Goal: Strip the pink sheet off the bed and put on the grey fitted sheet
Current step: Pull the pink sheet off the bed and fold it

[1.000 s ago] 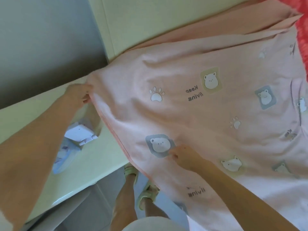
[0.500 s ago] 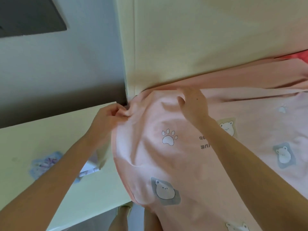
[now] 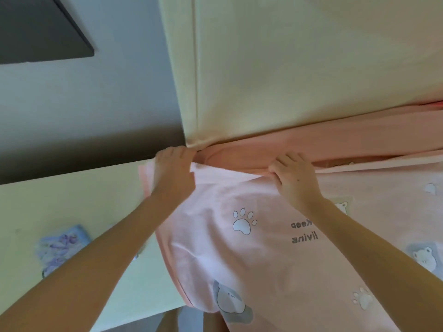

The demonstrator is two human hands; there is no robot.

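Note:
The pink sheet, printed with bears, paw marks and words, covers the bed from centre to right. Its top edge runs along the foot of the cream headboard. My left hand grips the sheet's corner right at the headboard's lower left corner. My right hand grips the folded top edge a little further right, fingers curled over the fold. Under that edge a darker pink layer shows. No grey fitted sheet is in view.
A pale green bedside surface lies on the left with a blue patterned packet on it. Behind it is a grey wall with a dark panel at the top left. My legs show at the bottom centre.
Both hands have moved up to the head of the bed. The right hand left the bear print and took the top edge; the left hand carried its corner to the headboard corner.

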